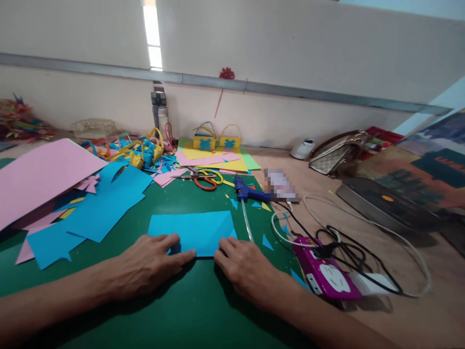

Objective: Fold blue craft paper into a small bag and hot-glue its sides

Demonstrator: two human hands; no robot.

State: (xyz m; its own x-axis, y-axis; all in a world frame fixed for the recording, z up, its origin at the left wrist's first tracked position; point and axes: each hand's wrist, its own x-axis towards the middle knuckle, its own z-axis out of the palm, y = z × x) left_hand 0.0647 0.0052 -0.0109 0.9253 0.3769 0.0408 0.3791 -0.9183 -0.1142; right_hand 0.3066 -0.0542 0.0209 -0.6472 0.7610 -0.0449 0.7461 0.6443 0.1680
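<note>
A folded sheet of blue paper (196, 229) lies flat on the green mat (203, 305) in front of me. My left hand (150, 264) is closed at its left side, fingers curled on the sheet and thumb along the near edge. At the right end of that same edge, the bent fingers of my right hand (245, 266) pinch and press the paper. Fingertips hide parts of both near corners. Just beyond the sheet rest a blue glue gun (242, 189) with a clear glue stick and scissors (205, 180) with red and yellow handles.
Cut blue sheets (105, 203) and a large pink sheet (47, 174) lie to the left. Small yellow paper bags (202, 142) stand at the back. On the right are a purple power strip (323, 269), tangled cables, a blurred phone (281, 185) and a dark case (388, 206).
</note>
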